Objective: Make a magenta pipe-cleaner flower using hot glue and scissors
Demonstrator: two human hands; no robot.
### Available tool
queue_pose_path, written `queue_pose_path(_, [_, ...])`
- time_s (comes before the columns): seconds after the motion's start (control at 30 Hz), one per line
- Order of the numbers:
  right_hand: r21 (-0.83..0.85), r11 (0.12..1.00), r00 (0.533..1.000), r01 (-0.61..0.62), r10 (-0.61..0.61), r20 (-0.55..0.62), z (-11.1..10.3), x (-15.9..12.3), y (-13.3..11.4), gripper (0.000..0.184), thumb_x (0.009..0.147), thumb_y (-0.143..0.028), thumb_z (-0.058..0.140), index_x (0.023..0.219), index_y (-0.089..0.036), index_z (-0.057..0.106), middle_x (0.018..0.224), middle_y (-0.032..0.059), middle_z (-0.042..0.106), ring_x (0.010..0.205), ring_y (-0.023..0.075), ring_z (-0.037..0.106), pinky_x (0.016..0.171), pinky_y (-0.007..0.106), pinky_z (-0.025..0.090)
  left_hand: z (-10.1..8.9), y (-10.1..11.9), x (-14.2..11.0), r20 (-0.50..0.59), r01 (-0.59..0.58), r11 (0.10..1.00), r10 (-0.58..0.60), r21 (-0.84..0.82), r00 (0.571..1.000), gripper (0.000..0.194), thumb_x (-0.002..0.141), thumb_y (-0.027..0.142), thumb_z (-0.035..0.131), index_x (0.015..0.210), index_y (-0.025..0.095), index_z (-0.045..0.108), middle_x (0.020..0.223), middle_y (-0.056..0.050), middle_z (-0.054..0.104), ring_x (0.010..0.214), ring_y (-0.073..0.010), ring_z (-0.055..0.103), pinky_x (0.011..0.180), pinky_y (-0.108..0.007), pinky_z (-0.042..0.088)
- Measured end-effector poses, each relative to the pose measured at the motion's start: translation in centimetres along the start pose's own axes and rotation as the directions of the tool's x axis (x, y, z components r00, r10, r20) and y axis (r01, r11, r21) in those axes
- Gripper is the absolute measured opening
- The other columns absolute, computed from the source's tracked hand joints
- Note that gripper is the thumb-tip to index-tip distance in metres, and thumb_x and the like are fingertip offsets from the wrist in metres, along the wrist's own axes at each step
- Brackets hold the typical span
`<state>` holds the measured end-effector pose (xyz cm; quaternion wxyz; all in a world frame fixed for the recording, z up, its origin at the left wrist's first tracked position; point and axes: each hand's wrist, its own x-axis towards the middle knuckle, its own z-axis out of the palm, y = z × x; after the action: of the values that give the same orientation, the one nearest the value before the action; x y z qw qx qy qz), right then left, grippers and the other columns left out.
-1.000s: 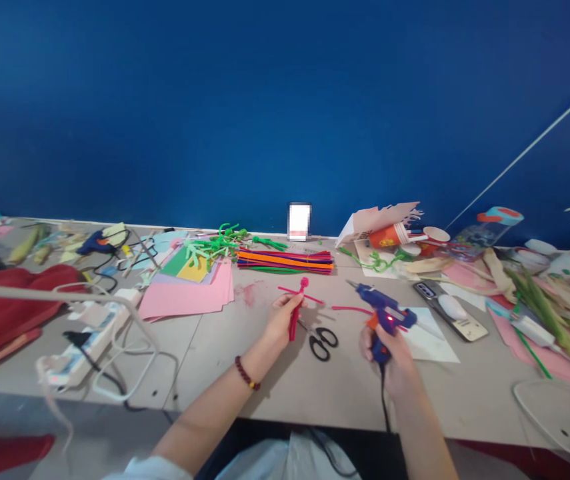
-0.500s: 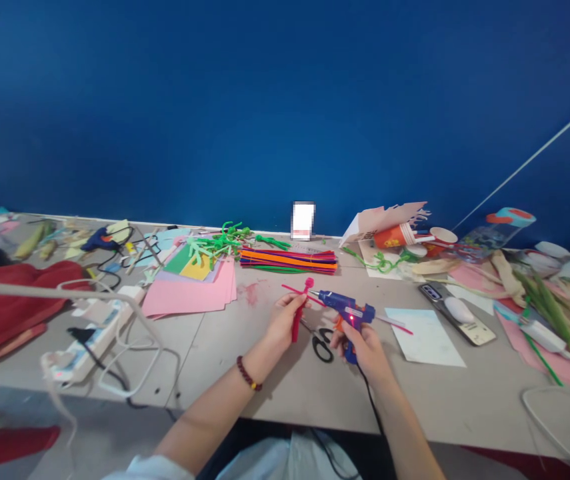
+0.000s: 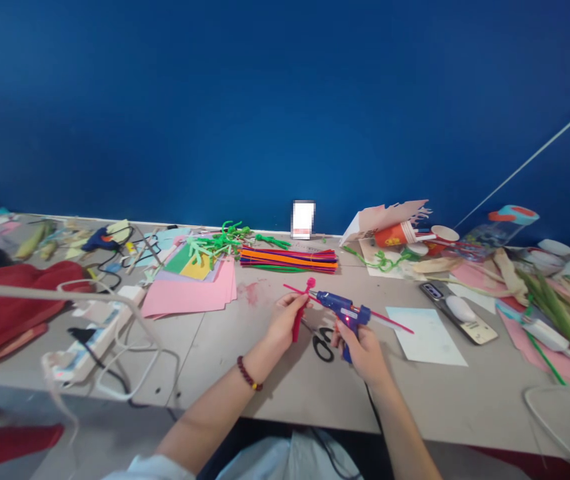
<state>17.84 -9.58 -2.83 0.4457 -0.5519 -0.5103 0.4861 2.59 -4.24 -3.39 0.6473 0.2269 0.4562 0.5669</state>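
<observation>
My left hand pinches pink pipe cleaners, which form a small curled head on top, a bundle hanging below the fingers and a long straight piece running out to the right. Wrapped round the handle of a blue hot glue gun is my right hand. The gun's nozzle points left and is at or very close to the pink pipe cleaners by my left fingertips; whether it touches, I cannot tell. Black-handled scissors lie on the table between my hands, their blades partly hidden.
Behind my hands lies a bundle of coloured pipe cleaners. Pink paper and a white power strip are at left. On the right are a pale sheet, a phone, paper cups and corn husks.
The glue gun has shifted slightly left and tilted, with its nozzle nearer the pink pipe cleaners. More of the long pink piece shows behind it. My left hand has barely moved.
</observation>
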Motion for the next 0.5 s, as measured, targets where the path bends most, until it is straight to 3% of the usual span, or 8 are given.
queue_pose_path(0.5, [-0.104, 0.994, 0.999, 0.019, -0.016, 0.028, -0.13, -0.04, 0.16, 0.053, 0.083, -0.056, 0.046, 0.049, -0.016, 0.052, 0.046, 0.0012, 0.051, 0.042, 0.0099, 0.046, 0.044, 0.021, 0.036, -0.2, -0.4, 0.29, 0.01, -0.018, 1.0, 0.017, 0.014, 1.0, 0.024, 0.057, 0.032, 0.078, 0.063, 0.013, 0.066, 0.057, -0.002, 0.066, 0.048, -0.0077, 0.053, 0.049, -0.019, 0.038])
